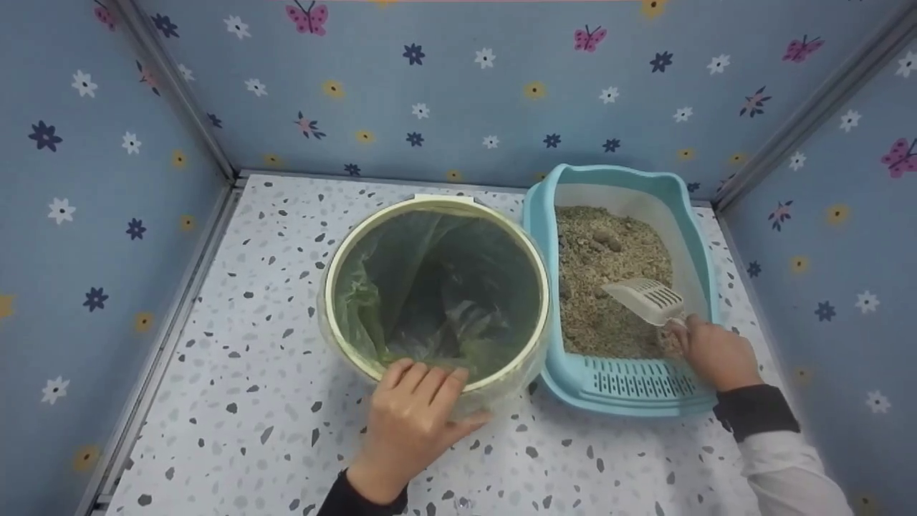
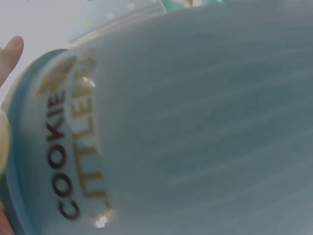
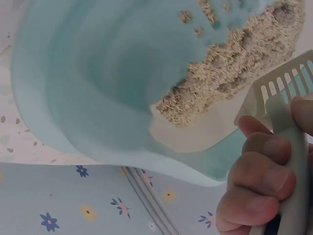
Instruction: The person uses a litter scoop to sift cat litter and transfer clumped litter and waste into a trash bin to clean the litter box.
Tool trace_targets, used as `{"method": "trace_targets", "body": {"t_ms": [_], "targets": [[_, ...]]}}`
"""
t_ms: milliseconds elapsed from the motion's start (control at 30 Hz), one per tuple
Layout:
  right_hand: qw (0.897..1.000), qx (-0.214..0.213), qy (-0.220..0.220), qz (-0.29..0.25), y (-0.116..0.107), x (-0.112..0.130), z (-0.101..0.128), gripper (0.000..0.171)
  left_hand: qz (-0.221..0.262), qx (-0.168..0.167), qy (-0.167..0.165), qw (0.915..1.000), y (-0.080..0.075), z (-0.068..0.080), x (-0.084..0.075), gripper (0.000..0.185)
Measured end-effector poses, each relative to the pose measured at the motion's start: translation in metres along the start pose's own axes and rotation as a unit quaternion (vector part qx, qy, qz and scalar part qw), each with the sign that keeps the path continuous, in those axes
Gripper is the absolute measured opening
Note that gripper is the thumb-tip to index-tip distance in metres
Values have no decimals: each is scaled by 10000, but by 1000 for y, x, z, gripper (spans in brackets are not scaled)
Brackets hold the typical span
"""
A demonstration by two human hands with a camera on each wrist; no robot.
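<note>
A round trash can (image 1: 546, 287) lined with a thin greenish plastic bag (image 1: 365, 301) stands in the middle of the head view. Over its near rim my left hand (image 1: 412, 416) hooks its fingers, gripping rim and bag, thumb outside. The can's blue-grey wall (image 2: 205, 122) with printed lettering fills the left wrist view. My right hand (image 1: 720, 355) holds a pale slotted litter scoop (image 1: 652, 301) by its handle, fingers wrapped round it in the right wrist view. The scoop hovers above brown litter (image 1: 584, 265) inside a light-blue litter box (image 1: 706, 265); no clump shows on it.
Several darker clumps (image 1: 607, 240) lie on the litter toward the back. The box stands close against the can's right side. Flower-patterned panels (image 1: 458, 93) wall in the speckled white tabletop (image 1: 251, 287) at the back and both sides.
</note>
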State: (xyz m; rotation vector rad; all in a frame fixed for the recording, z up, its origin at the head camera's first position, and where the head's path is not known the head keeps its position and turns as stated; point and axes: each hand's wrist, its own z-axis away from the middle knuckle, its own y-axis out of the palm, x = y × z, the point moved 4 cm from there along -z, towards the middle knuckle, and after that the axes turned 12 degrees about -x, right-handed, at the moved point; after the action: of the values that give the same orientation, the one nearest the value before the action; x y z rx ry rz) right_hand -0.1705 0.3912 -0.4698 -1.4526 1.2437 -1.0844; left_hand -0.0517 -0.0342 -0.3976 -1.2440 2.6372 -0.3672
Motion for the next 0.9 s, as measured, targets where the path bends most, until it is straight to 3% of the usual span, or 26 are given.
{"method": "trace_targets", "body": {"t_ms": [133, 333, 467, 567, 633, 767, 900], "targets": [[9983, 474, 220, -252, -8, -2, -3, 45, 465, -194, 163, 9986, -1, -11, -13, 45], [9931, 965, 354, -555, -18, -8, -10, 53, 877, -429, 1164, 9884, 6, -24, -47, 35], [9890, 1189, 374, -795, -22, -12, -17, 60, 1431, -324, 1702, 9744, 19, -29, -72, 31], [9844, 1399, 467, -959, -23, -14, -20, 62, 1736, -124, 1828, 9676, 33, -27, -87, 31], [9810, 1540, 515, -1058, -24, -16, -20, 63, 1859, 66, 1741, 9670, 43, -23, -94, 32], [9708, 1840, 623, -1406, -27, -19, -21, 64, 2130, 695, 1148, 9678, 65, -16, -99, 39], [9554, 2147, 831, -1850, -33, -22, -22, 66, 2310, 1293, 612, 9624, 87, -11, -100, 48]]}}
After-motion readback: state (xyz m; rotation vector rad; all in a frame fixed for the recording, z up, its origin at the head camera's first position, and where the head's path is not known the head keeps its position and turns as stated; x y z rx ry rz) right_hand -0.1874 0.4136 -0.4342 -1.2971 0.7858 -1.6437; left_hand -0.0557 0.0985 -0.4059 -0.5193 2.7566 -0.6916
